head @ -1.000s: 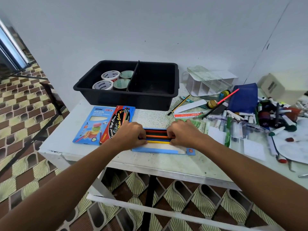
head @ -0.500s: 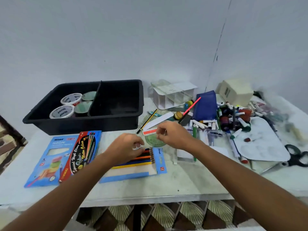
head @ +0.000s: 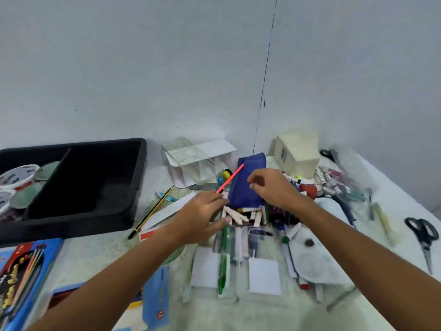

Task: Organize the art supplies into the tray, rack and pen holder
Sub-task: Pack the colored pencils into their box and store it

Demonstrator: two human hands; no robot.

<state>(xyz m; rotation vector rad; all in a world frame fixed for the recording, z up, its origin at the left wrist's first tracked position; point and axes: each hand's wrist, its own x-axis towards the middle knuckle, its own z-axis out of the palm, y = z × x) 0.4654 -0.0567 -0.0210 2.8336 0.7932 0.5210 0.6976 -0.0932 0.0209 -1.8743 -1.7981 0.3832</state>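
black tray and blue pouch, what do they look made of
Black tray: likely moulded plastic, matte, with rounded rim and a built-in divider. Blue pouch: seems to be fabric, dull finish, soft edges with a stitched-looking top hem; blur leaves the weave unclear.

white table [head: 100, 254], grey wall [head: 167, 68] behind.

Both hands reach over a blue pouch [head: 248, 185]: left hand [head: 202, 213] just beside it, fingers straight; right hand [head: 272, 187] above it, fingers loosely curled.

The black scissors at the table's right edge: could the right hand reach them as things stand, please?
Probably yes: the right hand holds nothing, and the black scissors lie uncovered on the table with nothing on top of them.
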